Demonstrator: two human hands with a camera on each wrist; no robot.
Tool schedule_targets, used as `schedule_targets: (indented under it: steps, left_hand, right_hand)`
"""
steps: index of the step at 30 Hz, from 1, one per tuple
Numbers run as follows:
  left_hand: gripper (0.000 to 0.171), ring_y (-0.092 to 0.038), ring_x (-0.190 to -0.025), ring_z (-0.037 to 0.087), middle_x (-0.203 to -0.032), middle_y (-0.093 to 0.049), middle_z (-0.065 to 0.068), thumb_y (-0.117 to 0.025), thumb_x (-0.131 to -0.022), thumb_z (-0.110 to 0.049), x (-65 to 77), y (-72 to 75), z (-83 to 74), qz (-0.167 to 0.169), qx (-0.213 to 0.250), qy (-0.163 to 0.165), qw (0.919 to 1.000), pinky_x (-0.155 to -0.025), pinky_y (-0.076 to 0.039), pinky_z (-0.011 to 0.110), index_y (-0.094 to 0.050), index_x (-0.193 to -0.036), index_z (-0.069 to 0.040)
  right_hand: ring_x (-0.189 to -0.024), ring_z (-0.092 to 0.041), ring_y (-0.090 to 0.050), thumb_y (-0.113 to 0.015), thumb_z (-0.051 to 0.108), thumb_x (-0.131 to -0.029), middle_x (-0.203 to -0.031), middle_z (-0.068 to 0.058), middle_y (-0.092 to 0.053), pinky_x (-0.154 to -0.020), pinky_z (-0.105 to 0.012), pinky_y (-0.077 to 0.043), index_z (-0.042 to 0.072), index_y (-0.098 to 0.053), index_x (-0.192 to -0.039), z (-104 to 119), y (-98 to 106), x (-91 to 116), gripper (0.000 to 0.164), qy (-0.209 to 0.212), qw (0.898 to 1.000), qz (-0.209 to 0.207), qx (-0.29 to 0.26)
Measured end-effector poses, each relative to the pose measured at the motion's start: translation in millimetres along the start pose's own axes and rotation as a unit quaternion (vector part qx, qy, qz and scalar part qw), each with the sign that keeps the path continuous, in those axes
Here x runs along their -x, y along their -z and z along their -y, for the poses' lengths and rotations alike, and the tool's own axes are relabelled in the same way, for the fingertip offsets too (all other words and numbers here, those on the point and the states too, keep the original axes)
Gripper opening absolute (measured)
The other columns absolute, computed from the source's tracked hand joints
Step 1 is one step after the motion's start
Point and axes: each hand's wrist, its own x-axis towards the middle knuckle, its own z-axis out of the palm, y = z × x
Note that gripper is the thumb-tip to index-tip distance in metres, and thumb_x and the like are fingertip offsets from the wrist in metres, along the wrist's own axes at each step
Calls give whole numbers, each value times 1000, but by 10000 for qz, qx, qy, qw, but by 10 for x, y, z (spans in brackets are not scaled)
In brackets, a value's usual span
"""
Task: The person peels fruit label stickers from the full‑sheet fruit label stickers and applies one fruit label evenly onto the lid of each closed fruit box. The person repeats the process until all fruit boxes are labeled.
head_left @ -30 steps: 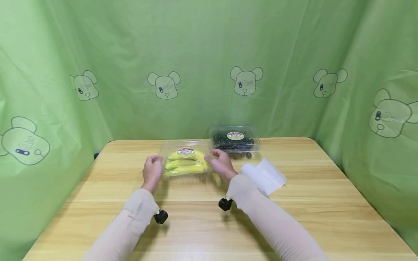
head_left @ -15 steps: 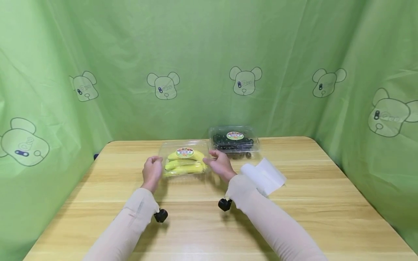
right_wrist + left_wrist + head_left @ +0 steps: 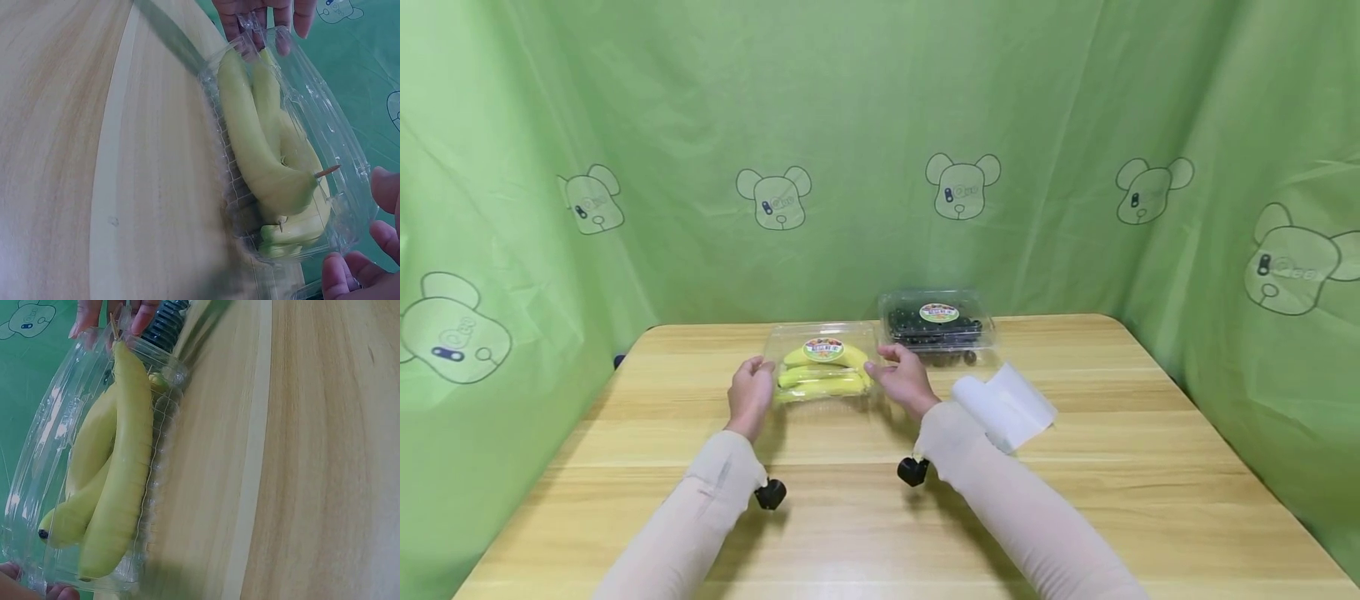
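Observation:
A clear plastic clamshell box (image 3: 786,337) with several yellow bananas (image 3: 820,387) inside is held between my hands over the far middle of the table. An oval coloured label (image 3: 823,349) is stuck on its lid, which is down. My left hand (image 3: 750,396) grips the box's left end, its fingertips curled at the edge. On the opposite end, my right hand (image 3: 906,383) holds the box with thumb on the near side. The right wrist view has the right hand's fingers (image 3: 336,275) at the rim, and the ribbed base close over the wood.
Just behind my right hand stands another clear box (image 3: 936,333) of dark round fruit, also labelled. A partly unrolled white roll (image 3: 1000,404) lies beside the right sleeve. Green curtains (image 3: 872,250) with bear drawings surround the wooden table (image 3: 850,517) at the back and sides.
Very little differs: the view drifts slightly and the right wrist shifts a touch left. Both hands keep their hold on the banana box, which stays in nearly the same place.

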Motion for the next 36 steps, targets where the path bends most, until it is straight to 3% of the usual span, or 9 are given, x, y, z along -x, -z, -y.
schedule_targets:
  steps: [10,15,22,27,36]
  left_hand:
    - [57,-33,-132,40,-146,-33,24,-43,-99,-30,-21,-30,-16,-58,-222,-90,9997,-110,-30,55,-32,-151,-7]
    - [58,-31,-136,40,-150,-33,23,-44,-99,-31,-19,-23,-25,-41,-211,9,9998,-112,-27,54,-31,-149,-3]
    - [56,-39,-129,40,-142,-41,24,-47,-98,-33,-14,-26,-8,-102,-87,223,9997,-109,-32,52,-31,-141,0]
    - [59,-40,-129,40,-141,-44,23,-46,-98,-33,-22,-28,-8,-79,-134,154,9998,-110,-31,53,-31,-144,0]
    - [61,-30,-137,40,-151,-32,24,-46,-98,-30,-40,-45,-41,-75,-267,-8,9996,-113,-26,53,-31,-148,1]
  right_hand:
    - [-110,-31,-57,-69,25,-91,-132,-15,-54,-93,-42,-50,4,-55,-130,20,-6,3,47,140,9993,-136,309]
    - [-110,-30,-58,-69,27,-91,-133,-15,-55,-92,-41,-52,5,-56,-131,10,-2,0,47,194,9989,-68,427]
    - [-111,-27,-58,-73,16,-87,-137,-13,-54,-87,-37,-55,5,-53,-136,-21,-17,-15,54,190,9986,54,489]
    - [-110,-25,-58,-73,12,-86,-138,-11,-54,-86,-35,-55,6,-54,-135,-51,-37,-56,53,195,9985,16,514]
    - [-105,-24,-61,-74,17,-87,-131,-12,-59,-81,-34,-56,4,-58,-131,-58,-47,-107,49,149,9975,-215,661]
